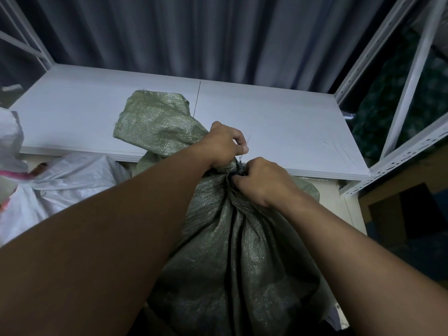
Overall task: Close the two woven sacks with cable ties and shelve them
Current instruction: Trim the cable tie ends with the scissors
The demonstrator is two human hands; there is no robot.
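Note:
A full green woven sack stands in front of the white shelf board, its neck bunched tight and its loose top flopped back onto the board. My left hand grips the gathered neck and pinches the thin tail of a cable tie between thumb and fingers. My right hand is curled at the neck just below, pinching the tie where it wraps the sack. A white woven sack lies at the left below the shelf, its top open; most of it is hidden by my left arm.
The metal shelf frame has uprights and braces at both sides. A grey curtain hangs behind the shelf. Dark patterned bundles fill the rack to the right, and a cardboard box sits below it.

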